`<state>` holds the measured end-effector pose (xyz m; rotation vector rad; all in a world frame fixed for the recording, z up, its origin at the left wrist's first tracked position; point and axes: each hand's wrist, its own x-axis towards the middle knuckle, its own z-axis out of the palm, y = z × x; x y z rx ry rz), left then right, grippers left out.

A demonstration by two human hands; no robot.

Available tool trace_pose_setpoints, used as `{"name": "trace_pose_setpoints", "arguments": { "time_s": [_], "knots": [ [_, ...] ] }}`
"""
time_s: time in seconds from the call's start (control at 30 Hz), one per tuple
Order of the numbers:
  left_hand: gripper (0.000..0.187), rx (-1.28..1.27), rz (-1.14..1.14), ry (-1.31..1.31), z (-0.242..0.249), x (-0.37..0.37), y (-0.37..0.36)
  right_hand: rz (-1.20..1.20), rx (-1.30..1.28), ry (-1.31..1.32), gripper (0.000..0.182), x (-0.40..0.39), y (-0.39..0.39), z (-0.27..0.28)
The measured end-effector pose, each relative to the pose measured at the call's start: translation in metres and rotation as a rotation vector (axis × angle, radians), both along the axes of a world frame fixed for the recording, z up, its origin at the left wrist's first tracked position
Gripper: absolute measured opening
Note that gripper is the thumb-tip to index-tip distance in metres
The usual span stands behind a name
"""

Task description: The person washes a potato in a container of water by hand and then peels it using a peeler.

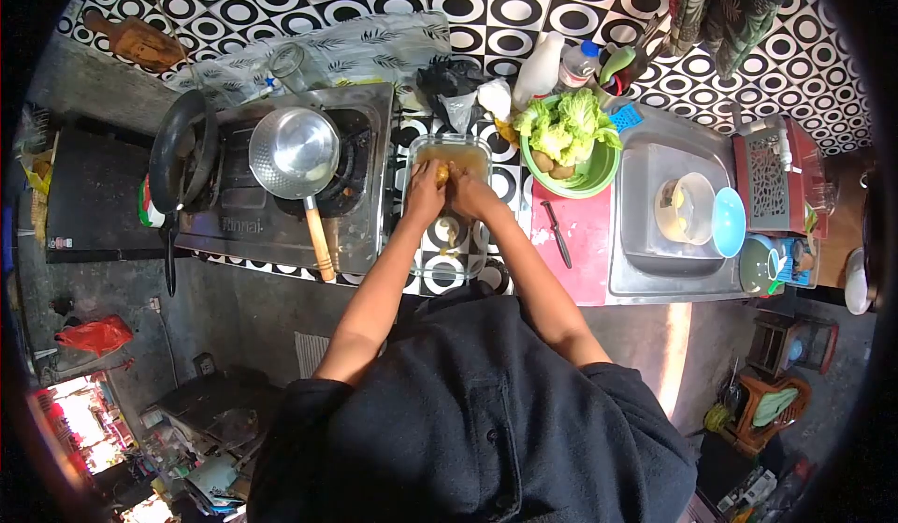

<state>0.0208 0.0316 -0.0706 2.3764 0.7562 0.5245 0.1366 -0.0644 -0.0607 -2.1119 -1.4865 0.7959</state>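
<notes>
Both hands meet over the clear glass dish point(449, 163) that sits on the counter just right of the stove point(281, 214). The left hand point(423, 196) and the right hand point(470, 194) close together around a small yellowish potato point(441, 175), fingers curled on it, held just above the dish. My guess is that it is being peeled or cleaned, and the job looks midway: brownish water or scraps fill the far end of the dish, and pale bits lie in the near end, while more round brown potatoes wait in the green bowl point(580, 179) to the dish's right, under crinkled lettuce leaves point(566, 125). A dark-handled knife point(559, 235) lies unused on the red board point(575, 252) to the right of the dish. On the stove a shiny steel pan point(293, 152) with a wooden handle rests empty.
</notes>
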Motion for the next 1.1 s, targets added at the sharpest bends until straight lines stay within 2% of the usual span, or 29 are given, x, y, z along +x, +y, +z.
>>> {"name": "trace_pose_setpoints", "arguments": {
  "time_s": [0.17, 0.27, 0.47, 0.57, 0.67, 0.77, 0.87, 1.0, 1.1],
  "knots": [
    [0.048, 0.001, 0.0, -0.029, -0.002, -0.001, 0.001, 0.032, 0.082, 0.047, 0.073, -0.007, -0.015, -0.017],
    [0.05, -0.02, -0.01, -0.039, -0.002, -0.001, -0.002, -0.009, -0.016, 0.077, 0.078, -0.013, -0.027, 0.041],
    [0.05, -0.061, 0.003, -0.131, -0.003, 0.004, -0.007, -0.045, 0.013, 0.06, 0.088, -0.004, -0.031, 0.024],
    [0.05, -0.111, 0.023, -0.084, 0.001, 0.002, -0.006, -0.046, -0.022, 0.006, 0.088, -0.004, -0.031, 0.046],
    [0.049, -0.112, 0.03, -0.036, 0.004, 0.003, -0.006, -0.023, 0.046, -0.029, 0.083, -0.004, -0.026, 0.018],
    [0.049, -0.074, -0.005, -0.004, 0.005, 0.009, -0.004, -0.033, 0.064, -0.019, 0.075, 0.002, -0.018, 0.017],
    [0.048, -0.063, -0.024, -0.011, 0.002, 0.012, -0.003, -0.051, 0.116, -0.087, 0.071, 0.012, 0.0, -0.024],
    [0.046, -0.05, -0.01, 0.017, 0.011, 0.016, -0.003, -0.11, -0.036, -0.046, 0.072, 0.012, 0.005, 0.006],
    [0.045, -0.202, 0.013, -0.075, 0.008, 0.016, -0.005, -0.116, -0.041, -0.026, 0.075, 0.001, -0.012, 0.027]
  ]
}}
